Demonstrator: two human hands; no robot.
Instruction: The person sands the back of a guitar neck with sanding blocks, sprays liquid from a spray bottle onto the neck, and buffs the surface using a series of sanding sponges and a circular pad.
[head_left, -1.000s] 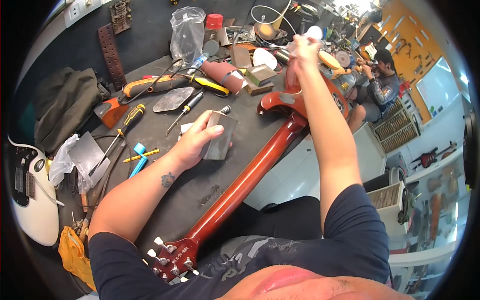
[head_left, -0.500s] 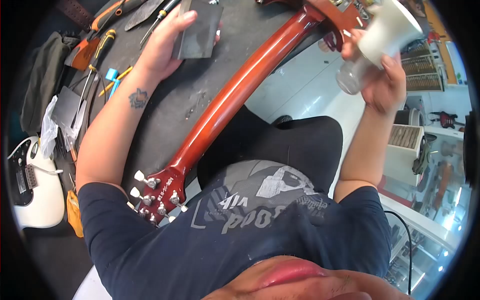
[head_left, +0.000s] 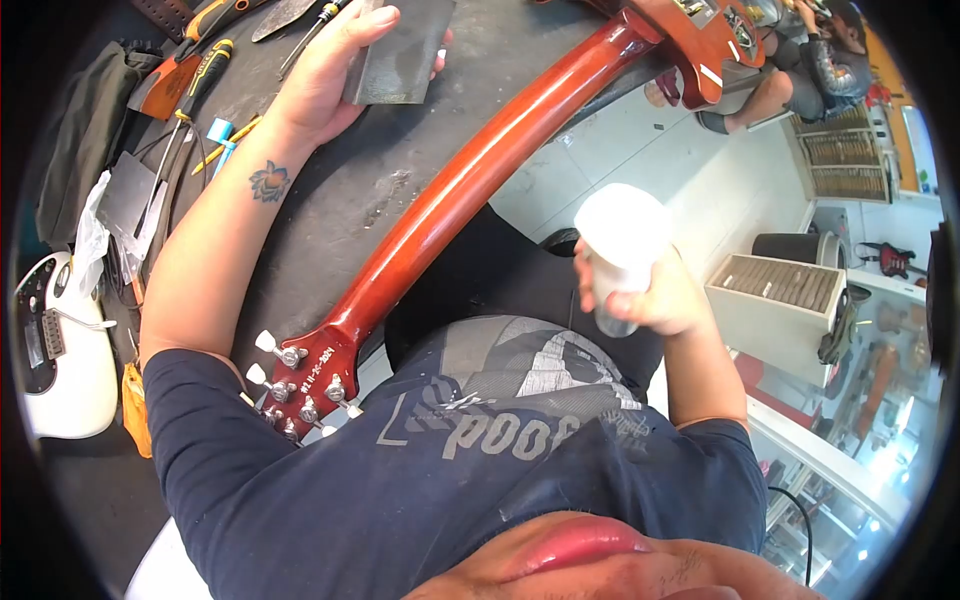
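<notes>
My left hand [head_left: 335, 70] is at the upper left, closed around a flat, dark grey rectangular block [head_left: 408, 62], which looks like a sanding block; its surface is partly glossy. My right hand [head_left: 660, 295] grips a bottle [head_left: 625, 240] with a wide white top and a clear lower part, held above my lap. Between the two hands a guitar lies face down, its glossy red-brown neck [head_left: 480, 185] running diagonally. The headstock [head_left: 318, 378], with metal tuners and light buttons, rests near my left upper arm, and part of the body [head_left: 690, 40] shows at the top.
On the dark workbench [head_left: 330, 240] at left lie a yellow-black screwdriver [head_left: 208, 80], a blue-headed tool [head_left: 222, 135], a plastic bag [head_left: 92, 240] and a white guitar body [head_left: 72, 370]. Another person [head_left: 820, 70] sits at upper right. A white box [head_left: 775, 300] stands at right.
My right hand has brought the bottle down and left, from beside the guitar body to above my lap. My left hand with the block has shifted slightly upward in view.
</notes>
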